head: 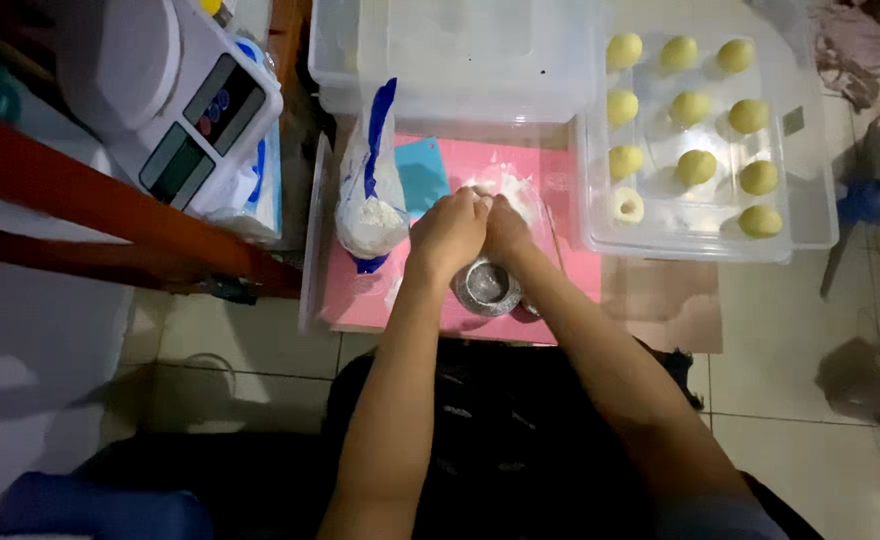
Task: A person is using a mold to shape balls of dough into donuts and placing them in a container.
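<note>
Left hand [448,232]: curled over a piece of dough, knuckles up, pressed against the right hand; the grip is closed around the dough.
Right hand [506,228]: cupped against the left from the other side, its grip likewise closed on the dough.
Dough [484,190]: almost wholly hidden between the two hands, held above the floured patch [520,192] of the pink mat [570,165].
Metal cup [487,284]: stood on the mat just under the wrists.
Flour bag [369,190]: open, upright, just left of the hands.
Tray [808,215]: clear plastic, to the right, set with rows of yellow dough balls [697,166].
Scale [175,100]: white, at upper left.
Handling, as judged: even pressure from both palms is best kept, and the dough turned lightly so the ball is closed smooth.
</note>
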